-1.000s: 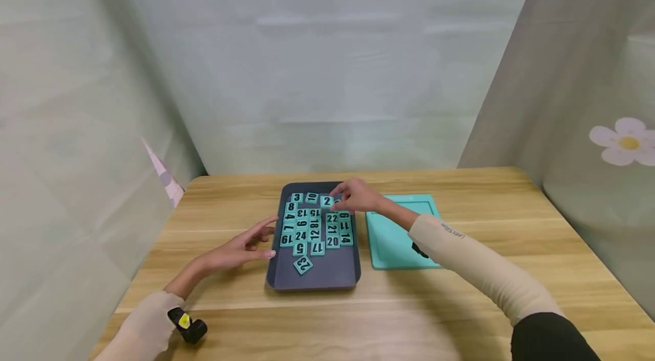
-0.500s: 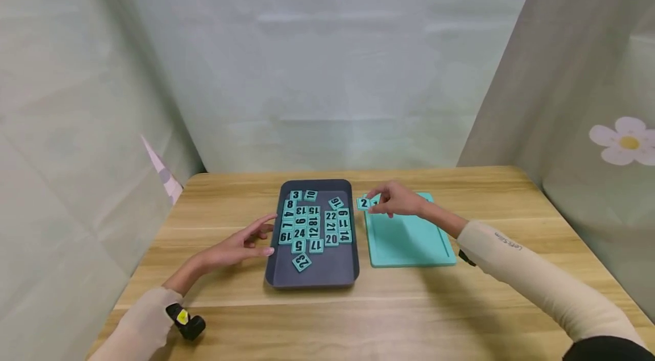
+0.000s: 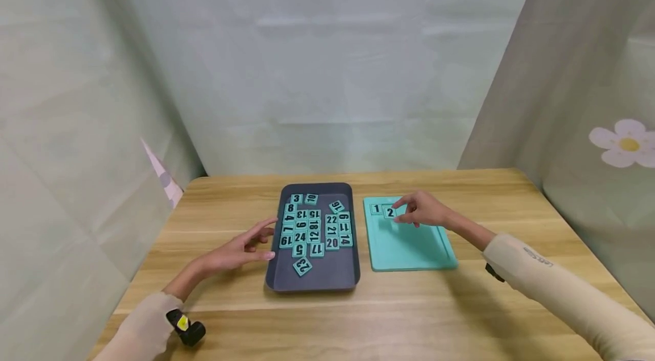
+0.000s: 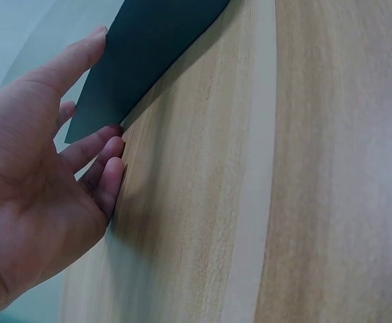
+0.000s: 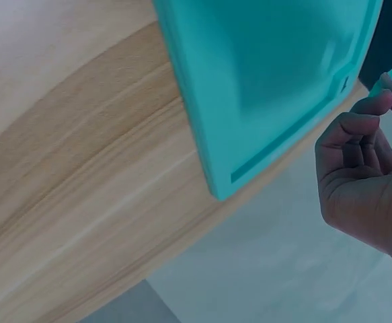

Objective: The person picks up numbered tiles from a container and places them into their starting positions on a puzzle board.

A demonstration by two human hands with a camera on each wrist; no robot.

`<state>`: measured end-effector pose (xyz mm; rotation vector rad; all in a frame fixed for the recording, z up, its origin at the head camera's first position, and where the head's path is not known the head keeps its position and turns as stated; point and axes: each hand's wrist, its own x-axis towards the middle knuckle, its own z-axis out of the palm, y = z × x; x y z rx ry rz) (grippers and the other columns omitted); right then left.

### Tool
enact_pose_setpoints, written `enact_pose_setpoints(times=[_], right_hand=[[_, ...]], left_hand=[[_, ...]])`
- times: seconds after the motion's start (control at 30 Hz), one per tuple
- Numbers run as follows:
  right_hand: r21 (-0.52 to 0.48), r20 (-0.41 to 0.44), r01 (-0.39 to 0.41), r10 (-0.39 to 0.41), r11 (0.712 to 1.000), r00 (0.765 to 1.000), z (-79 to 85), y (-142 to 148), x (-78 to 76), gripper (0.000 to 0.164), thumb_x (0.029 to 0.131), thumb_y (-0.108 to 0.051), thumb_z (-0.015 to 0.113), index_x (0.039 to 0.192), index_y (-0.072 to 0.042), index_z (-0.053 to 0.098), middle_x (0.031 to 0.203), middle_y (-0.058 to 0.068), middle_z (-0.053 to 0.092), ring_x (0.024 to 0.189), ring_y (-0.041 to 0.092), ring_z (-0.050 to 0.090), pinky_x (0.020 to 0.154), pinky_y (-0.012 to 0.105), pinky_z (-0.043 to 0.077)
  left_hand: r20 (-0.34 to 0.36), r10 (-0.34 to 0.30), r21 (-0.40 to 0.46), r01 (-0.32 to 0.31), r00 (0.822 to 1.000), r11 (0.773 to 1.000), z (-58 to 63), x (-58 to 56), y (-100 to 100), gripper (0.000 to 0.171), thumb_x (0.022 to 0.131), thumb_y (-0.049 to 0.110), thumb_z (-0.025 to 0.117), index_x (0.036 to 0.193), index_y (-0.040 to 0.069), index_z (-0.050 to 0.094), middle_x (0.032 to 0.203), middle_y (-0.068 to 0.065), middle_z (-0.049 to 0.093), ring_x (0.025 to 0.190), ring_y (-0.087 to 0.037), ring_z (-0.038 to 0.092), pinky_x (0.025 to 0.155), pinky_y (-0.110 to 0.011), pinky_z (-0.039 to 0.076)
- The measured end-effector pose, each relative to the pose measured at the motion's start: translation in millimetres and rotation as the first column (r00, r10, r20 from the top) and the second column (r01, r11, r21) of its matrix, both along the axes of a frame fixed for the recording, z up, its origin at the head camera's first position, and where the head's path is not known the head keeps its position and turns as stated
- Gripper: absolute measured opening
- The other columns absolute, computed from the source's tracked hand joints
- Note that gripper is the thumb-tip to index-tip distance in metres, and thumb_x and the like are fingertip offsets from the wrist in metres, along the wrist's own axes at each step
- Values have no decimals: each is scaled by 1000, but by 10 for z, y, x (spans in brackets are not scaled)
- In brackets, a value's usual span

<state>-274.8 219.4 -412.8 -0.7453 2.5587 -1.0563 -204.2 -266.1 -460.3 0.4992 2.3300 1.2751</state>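
My right hand (image 3: pixel 426 211) pinches a turquoise number tile marked 2 (image 3: pixel 389 212) between thumb and fingertips. The tile is over the upper left of a turquoise tray-like board (image 3: pixel 409 253), right beside a tile marked 1 (image 3: pixel 376 209) in the board's corner. In the right wrist view only a sliver of the held tile (image 5: pixel 377 87) shows. My left hand (image 3: pixel 239 248) lies along the left side of a dark grey tray (image 3: pixel 327 278), fingers loosely spread and thumb at the rim. The left wrist view has the thumb and fingers (image 4: pixel 98 182) against the tray's outer wall (image 4: pixel 155 47).
Several number tiles (image 3: pixel 300 237) lie face up in the grey tray, some turned or askew. Wooden tabletop (image 3: pixel 399 321) surrounds the tray and board. Pale cloth (image 3: pixel 327 94) hangs behind and at both sides.
My right hand has carried the 2 tile from the grey tray rightward onto the board's upper left. The 1 tile now lies in the board's corner. My left hand stays in place.
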Motion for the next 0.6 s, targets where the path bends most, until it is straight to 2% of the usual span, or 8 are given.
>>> enact_pose_setpoints(times=[0.17,0.37,0.6], right_hand=[[22,0,31,-31,999,1000,-25,77,19,38,92,-14,76,121,8,69,67,26,65,54,34,58,62,26,46],[38,2,49,-49,998,999,-48,143,48,37,91,-14,76,121,8,69,66,23,67,54,35,59,58,25,43],[66,-17,66,-65,996,998,-111,169,73,36,91,-14,76,120,7,70,65,18,68,51,24,58,56,25,41]], left_hand=[[17,13,-8,-13,1000,1000,20,15,5,79,101,32,65,164,31,17,164,-20,33,142,-41,36,111,-53,36],[30,23,-6,-23,999,1000,29,16,26,78,102,32,64,164,33,16,164,-19,33,145,-43,34,116,-62,31],[18,16,3,-16,1000,1000,17,28,31,79,101,31,64,164,32,16,164,-21,33,143,-43,35,114,-61,32]])
